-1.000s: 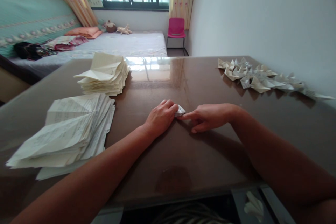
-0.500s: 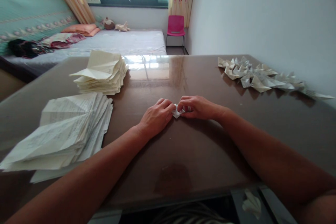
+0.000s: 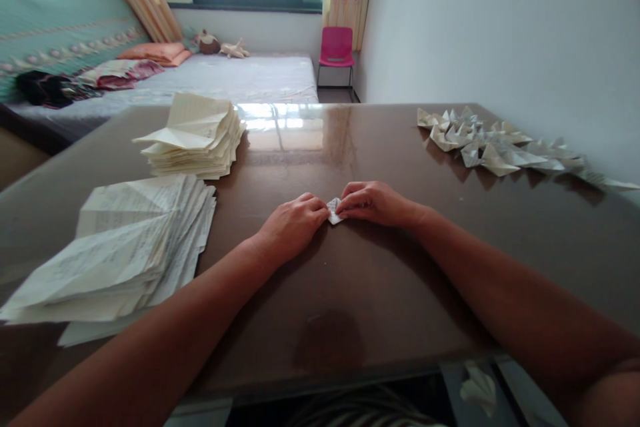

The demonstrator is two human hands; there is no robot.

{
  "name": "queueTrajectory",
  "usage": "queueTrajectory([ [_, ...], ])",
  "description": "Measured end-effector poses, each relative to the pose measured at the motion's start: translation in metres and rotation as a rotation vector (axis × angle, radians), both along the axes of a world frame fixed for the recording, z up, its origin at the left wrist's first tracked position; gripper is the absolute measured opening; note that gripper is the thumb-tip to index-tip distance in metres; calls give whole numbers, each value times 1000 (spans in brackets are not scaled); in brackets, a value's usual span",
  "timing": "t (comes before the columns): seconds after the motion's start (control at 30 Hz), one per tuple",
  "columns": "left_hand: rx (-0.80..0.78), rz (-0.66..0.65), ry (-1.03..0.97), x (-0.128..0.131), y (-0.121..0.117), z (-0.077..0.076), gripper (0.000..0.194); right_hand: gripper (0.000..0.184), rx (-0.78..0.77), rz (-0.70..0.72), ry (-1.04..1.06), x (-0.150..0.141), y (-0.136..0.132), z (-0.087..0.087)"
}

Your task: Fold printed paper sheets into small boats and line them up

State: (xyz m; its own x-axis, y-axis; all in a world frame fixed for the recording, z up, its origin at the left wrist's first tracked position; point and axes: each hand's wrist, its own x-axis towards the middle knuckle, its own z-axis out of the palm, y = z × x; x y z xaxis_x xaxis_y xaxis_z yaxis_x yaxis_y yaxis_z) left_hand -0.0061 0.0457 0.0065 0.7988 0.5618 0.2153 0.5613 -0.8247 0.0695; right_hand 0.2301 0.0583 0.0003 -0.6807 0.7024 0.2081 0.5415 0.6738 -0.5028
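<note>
A small folded piece of paper (image 3: pixel 333 213) with print on it lies at the middle of the brown table (image 3: pixel 320 280). My left hand (image 3: pixel 295 223) grips its left side, fingers curled with the thumb tucked in close. On the right side, my right hand (image 3: pixel 375 203) presses the paper with its fingertips drawn together. Part of the paper is hidden under the fingers of both hands.
At the left stand a stack of creased white printed sheets (image 3: pixel 125 233) and, behind it, a stack of yellowish sheets (image 3: pixel 195 137). Several folded paper shapes (image 3: pixel 495 143) sit at the far right by the wall. Beyond the table are a bed (image 3: pixel 250 80) and a pink chair (image 3: pixel 336 47).
My right hand's fingers have straightened and flattened onto the paper. My left hand has shifted slightly left, and more of the paper's printed face shows between the hands.
</note>
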Motion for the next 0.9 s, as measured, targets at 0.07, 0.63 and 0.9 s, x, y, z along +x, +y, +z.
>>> queueTrajectory([
  [0.07,-9,5,-5,1,-3,1,25,21,11,-24,-21,-2,-2,1],
  [0.63,123,153,96,18,-23,-1,30,52,126,-4,-309,-8,-15,5],
  [0.9,92,35,176,9,-26,8,31,80,43,2,-436,-10,-27,5],
])
